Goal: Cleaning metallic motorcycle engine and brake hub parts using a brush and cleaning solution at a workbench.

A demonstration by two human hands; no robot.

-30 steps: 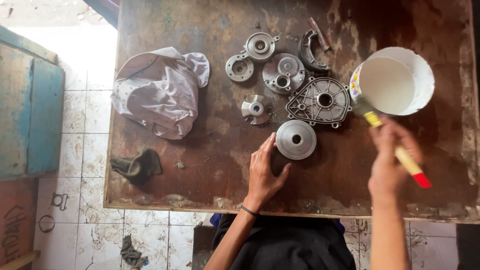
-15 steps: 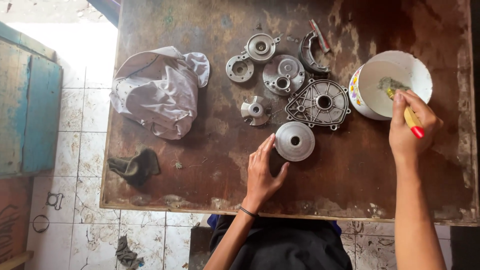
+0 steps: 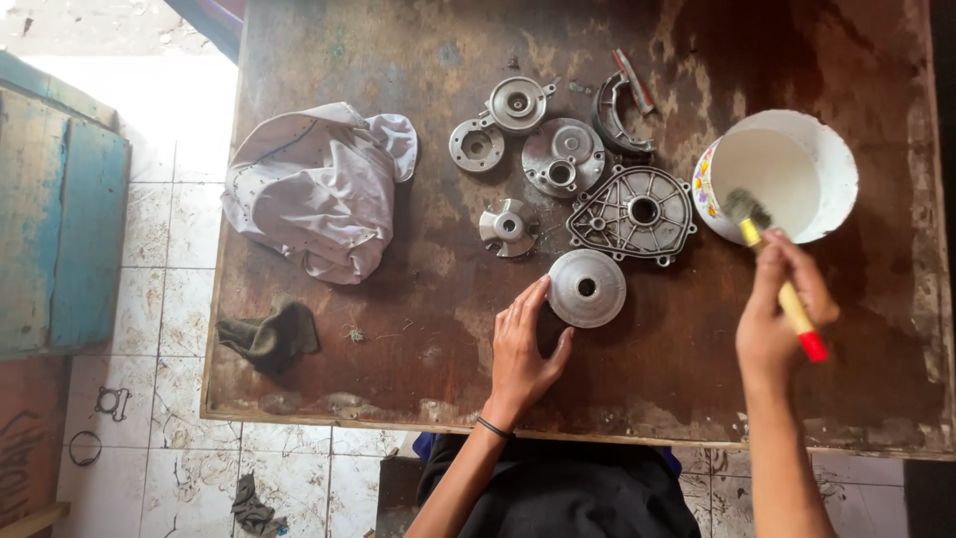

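My left hand (image 3: 524,349) rests flat on the brown table (image 3: 418,329), fingers apart, its fingertips touching the left edge of a round silver metal disc (image 3: 587,288). My right hand (image 3: 779,314) grips a paintbrush (image 3: 772,264) with a yellow handle and red end. The bristles sit over the near rim of a white bowl (image 3: 797,164), which holds a pale liquid. Just beyond the disc lies a ribbed grey engine cover (image 3: 633,214).
Several more metal parts lie behind: a round hub (image 3: 562,156), a small ring (image 3: 476,145), a flanged piece (image 3: 518,104), a finned piece (image 3: 506,226) and a curved brake shoe (image 3: 612,118). A white cloth (image 3: 314,189) and dark rag (image 3: 271,336) lie left. A blue cabinet (image 3: 60,249) stands on the tiled floor.
My right hand pulled the brush back out of the bowl toward me; the bristles now sit at the bowl's near rim. My left hand stayed by the disc.
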